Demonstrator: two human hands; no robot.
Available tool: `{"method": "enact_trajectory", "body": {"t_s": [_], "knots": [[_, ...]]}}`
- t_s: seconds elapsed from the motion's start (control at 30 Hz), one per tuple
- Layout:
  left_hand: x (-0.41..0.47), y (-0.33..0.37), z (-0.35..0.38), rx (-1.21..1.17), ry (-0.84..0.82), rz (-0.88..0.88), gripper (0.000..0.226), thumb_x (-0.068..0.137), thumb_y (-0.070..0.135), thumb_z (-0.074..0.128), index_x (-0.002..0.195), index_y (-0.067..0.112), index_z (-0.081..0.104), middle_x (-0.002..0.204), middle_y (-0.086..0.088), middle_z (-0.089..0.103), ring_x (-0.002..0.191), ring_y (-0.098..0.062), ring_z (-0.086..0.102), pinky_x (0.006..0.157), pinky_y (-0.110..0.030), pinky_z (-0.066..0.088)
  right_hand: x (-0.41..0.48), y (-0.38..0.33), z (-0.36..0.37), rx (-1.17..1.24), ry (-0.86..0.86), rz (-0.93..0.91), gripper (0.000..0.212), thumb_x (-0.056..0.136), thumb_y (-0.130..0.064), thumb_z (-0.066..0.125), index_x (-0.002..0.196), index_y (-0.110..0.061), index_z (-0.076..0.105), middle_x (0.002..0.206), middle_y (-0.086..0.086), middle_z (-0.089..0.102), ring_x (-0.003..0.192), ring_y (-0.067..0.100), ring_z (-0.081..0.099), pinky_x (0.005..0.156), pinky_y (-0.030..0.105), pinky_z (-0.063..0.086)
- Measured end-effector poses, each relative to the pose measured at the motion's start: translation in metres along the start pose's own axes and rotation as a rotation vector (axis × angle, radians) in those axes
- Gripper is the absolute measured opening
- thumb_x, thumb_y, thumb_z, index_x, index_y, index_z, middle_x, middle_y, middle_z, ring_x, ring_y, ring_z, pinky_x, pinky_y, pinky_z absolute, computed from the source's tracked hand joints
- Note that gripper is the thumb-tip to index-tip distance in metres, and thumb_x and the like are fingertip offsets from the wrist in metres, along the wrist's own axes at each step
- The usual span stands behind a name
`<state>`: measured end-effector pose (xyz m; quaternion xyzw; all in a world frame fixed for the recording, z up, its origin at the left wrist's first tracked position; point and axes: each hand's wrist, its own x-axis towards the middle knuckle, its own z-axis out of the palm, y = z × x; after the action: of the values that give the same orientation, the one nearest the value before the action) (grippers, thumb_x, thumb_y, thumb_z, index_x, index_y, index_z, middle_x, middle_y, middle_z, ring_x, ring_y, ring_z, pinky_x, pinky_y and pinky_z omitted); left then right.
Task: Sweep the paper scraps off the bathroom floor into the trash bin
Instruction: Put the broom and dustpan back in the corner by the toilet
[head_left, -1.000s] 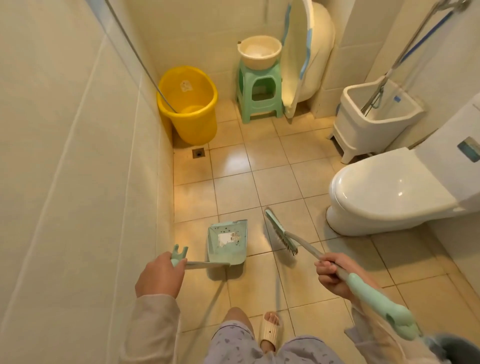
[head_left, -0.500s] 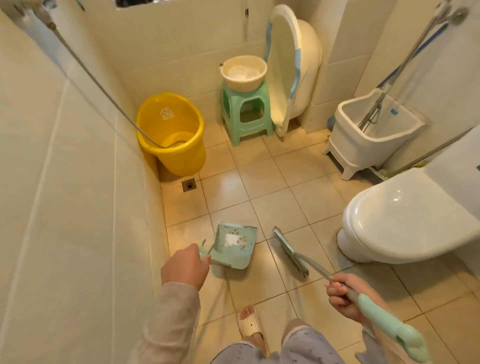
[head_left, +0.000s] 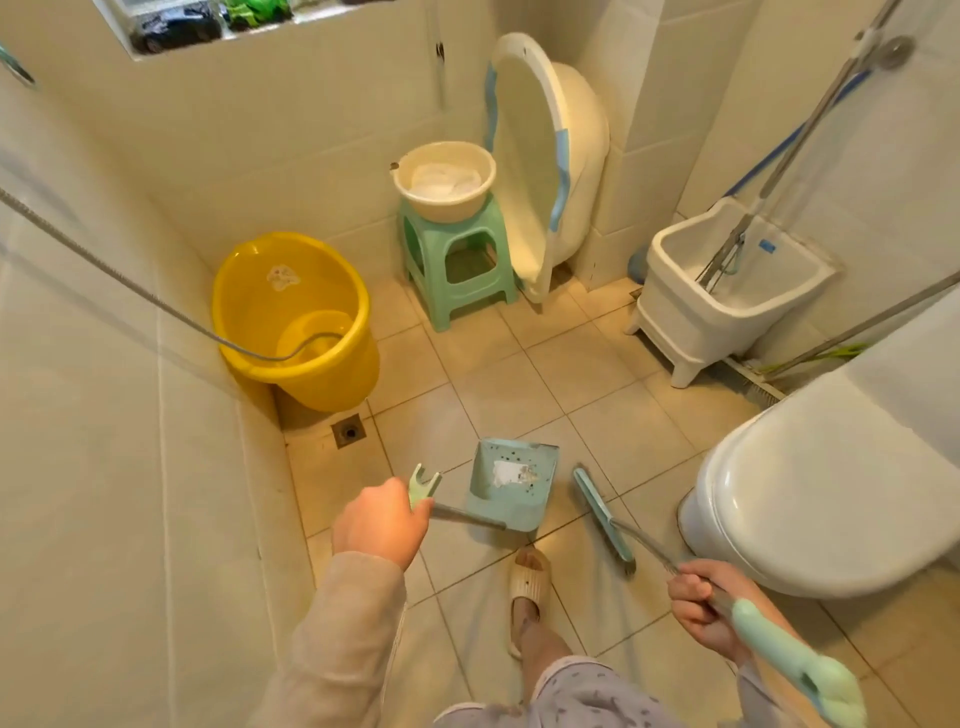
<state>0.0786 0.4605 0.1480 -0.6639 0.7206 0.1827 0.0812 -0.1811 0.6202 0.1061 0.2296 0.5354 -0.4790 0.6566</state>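
A mint-green dustpan (head_left: 511, 486) hangs a little above the tiled floor near the middle, with white paper scraps (head_left: 508, 473) lying inside it. My left hand (head_left: 382, 522) grips the top of its long handle. To the right, a mint-green broom (head_left: 605, 517) points its head down at the floor beside the dustpan. My right hand (head_left: 704, 605) holds the broom's shaft just above its green grip. I can see no trash bin in this view.
A yellow bucket (head_left: 296, 322) stands in the left corner with a metal hose hanging into it. A green stool (head_left: 452, 270) carrying a basin, an upright baby tub, a mop sink (head_left: 727, 291) and the toilet (head_left: 810, 483) ring the floor. My slippered foot (head_left: 527, 577) stands below the dustpan.
The view has tilted up and drawn back, showing more of the far wall. The dustpan and broom stay side by side in my hands; my foot has stepped forward under the dustpan.
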Motion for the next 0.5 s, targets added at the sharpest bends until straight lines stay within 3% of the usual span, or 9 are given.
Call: {"method": "enact_trajectory", "body": {"t_s": [0.13,0.27,0.4,0.5], "knots": [[0.052,0.016,-0.016,0.007,-0.029,-0.006,0.034,0.093,0.043,0.046,0.111,0.018,0.06,0.09,-0.003,0.068,0.081,-0.022,0.065,0.069,-0.03,0.053,0.028,-0.058,0.039,0.01,-0.014,0.007,0.036,0.095,-0.004,0.021,0.063,-0.019,0.025,0.024,-0.001,0.03,0.013,0.007,0.026,0.022,0.008,0.014],[0.104,0.038,-0.03,0.013,-0.026,0.044,0.028,0.092,0.041,0.049,0.106,0.021,0.062,0.074,0.005,0.058,0.067,-0.013,0.057,0.054,-0.021,0.044,0.047,-0.116,0.075,0.067,-0.046,-0.02,0.034,0.094,-0.003,0.022,0.064,-0.017,0.026,0.025,-0.001,0.032,0.014,0.007,0.029,0.022,0.009,0.015],[0.149,0.065,-0.047,0.072,-0.025,0.106,0.026,0.092,0.042,0.05,0.105,0.023,0.062,0.08,0.005,0.061,0.073,-0.012,0.06,0.062,-0.022,0.051,0.055,-0.15,0.107,0.129,-0.069,-0.071,0.023,0.075,0.002,0.034,0.065,-0.017,0.028,0.027,-0.002,0.034,0.015,0.005,0.031,0.023,0.009,0.015],[0.192,0.086,-0.059,0.114,-0.029,0.155,0.023,0.091,0.041,0.051,0.101,0.024,0.063,0.076,0.007,0.059,0.07,-0.01,0.057,0.058,-0.019,0.047,0.068,-0.169,0.123,0.175,-0.054,-0.083,0.028,0.088,0.001,0.027,0.066,-0.016,0.029,0.027,-0.001,0.034,0.015,0.005,0.03,0.023,0.007,0.014]]}}
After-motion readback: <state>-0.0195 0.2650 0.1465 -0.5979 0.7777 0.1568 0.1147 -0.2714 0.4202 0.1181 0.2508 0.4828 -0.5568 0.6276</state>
